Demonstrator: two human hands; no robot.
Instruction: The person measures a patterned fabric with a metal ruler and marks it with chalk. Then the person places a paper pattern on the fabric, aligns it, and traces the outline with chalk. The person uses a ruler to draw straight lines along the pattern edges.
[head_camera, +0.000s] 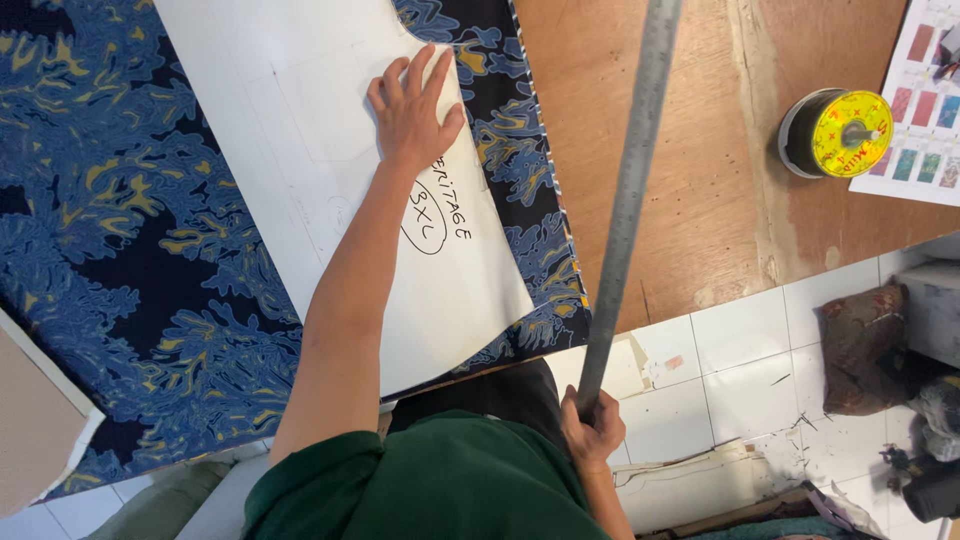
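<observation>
My left hand (412, 108) lies flat, fingers spread, on a white paper pattern piece (300, 130) with handwriting on it. The pattern rests on a dark blue fabric with a light blue and yellow print (130, 220), spread over the wooden table (690, 180). My right hand (592, 428) is closed around the lower end of a long grey metal ruler (630, 190). The ruler runs up and away over the table's bare wood, to the right of the fabric's edge.
A roll of black tape with a yellow centre (838, 133) sits at the far right of the table, beside a colour swatch card (925, 100). Below the table edge are white floor tiles (740, 370), fabric scraps and a brownish bundle (865, 345). A cardboard piece (35, 420) lies at left.
</observation>
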